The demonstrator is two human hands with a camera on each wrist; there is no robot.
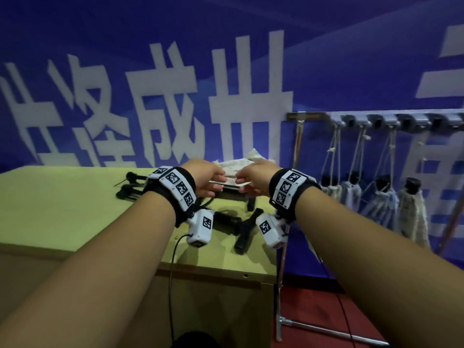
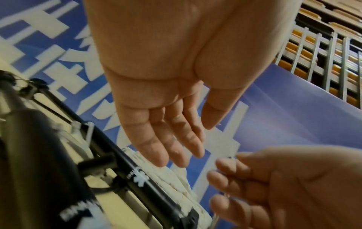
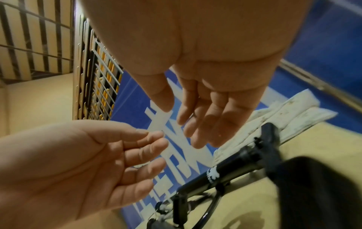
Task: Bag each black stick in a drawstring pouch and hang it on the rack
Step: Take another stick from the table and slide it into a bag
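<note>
A stack of pale drawstring pouches [image 1: 233, 163] lies at the table's far edge, seen again in the wrist views [image 2: 166, 175] [image 3: 284, 117]. My left hand [image 1: 213, 180] [image 2: 194, 142] and right hand [image 1: 247, 182] [image 3: 182, 124] hover side by side over the stack's near edge, fingers relaxed and holding nothing that I can see. A black stick [image 1: 242, 237] [image 2: 137, 178] [image 3: 235, 164] lies on the table just below my wrists. More black sticks [image 1: 130, 189] lie to the left of my left wrist.
The yellow-green table [image 1: 62, 209] ends just right of my hands. Beyond it stands a metal rack [image 1: 376, 119] with hooks, where several filled pouches [image 1: 411, 209] hang by their strings. A blue banner covers the wall behind.
</note>
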